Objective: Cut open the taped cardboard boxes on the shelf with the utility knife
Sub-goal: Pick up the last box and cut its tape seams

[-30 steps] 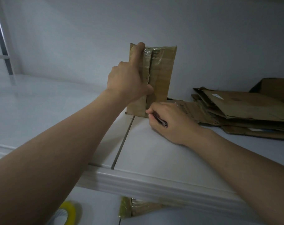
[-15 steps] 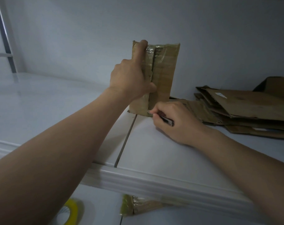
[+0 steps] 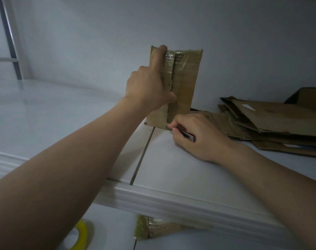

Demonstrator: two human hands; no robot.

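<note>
Taped cardboard box (image 3: 187,83) stands upright on the white shelf (image 3: 189,168), close to the pale back wall (image 3: 171,24) and just right of a dark seam (image 3: 142,156) that runs near to far through the shelf top. A dark gap runs down the box's centre between its two flaps, with wrinkled clear tape shining on either side.

The left hand (image 3: 148,87) grips the box from its left side: the index finger reaches up to the top edge, the thumb presses across the front near the centre gap, and the other fingers curl at the left edge. The right hand (image 3: 202,138) rests on the shelf at the box's lower right corner, its fingers closed round a dark utility knife (image 3: 187,135). The knife's tip meets the box at the foot of the centre gap, and its handle points to the near right.

To the right, a stack of flattened cardboard (image 3: 280,123) lies on the shelf, its left end just behind the right hand. Beyond it, at the far right edge, part of an open cardboard box (image 3: 308,98) shows. Below the shelf's moulded front rim, on a lower white surface, lie a yellow tape roll (image 3: 81,233) at the near left and a tape-wrapped piece of cardboard (image 3: 150,228), partly hidden under the rim.
</note>
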